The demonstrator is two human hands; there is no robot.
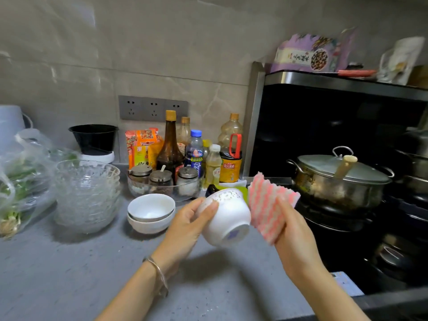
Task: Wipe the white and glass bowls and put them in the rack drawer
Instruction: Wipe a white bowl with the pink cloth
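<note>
My left hand (185,223) grips a white bowl (228,218) by its rim, tilted so its base with a blue mark faces me. Just right of it, my right hand (294,235) holds a pink and white wavy cloth (269,205), close to or touching the bowl's side. Two more white bowls (150,210) sit stacked on the grey counter to the left. A stack of several glass bowls (86,193) stands further left. The rack drawer is not in view.
Sauce bottles (170,144), spice jars in a glass dish (162,181) and snack packets line the back wall. A lidded steel pot (338,179) sits on the black stove at right. A bag of greens (20,179) lies far left, a black tub (93,137) behind.
</note>
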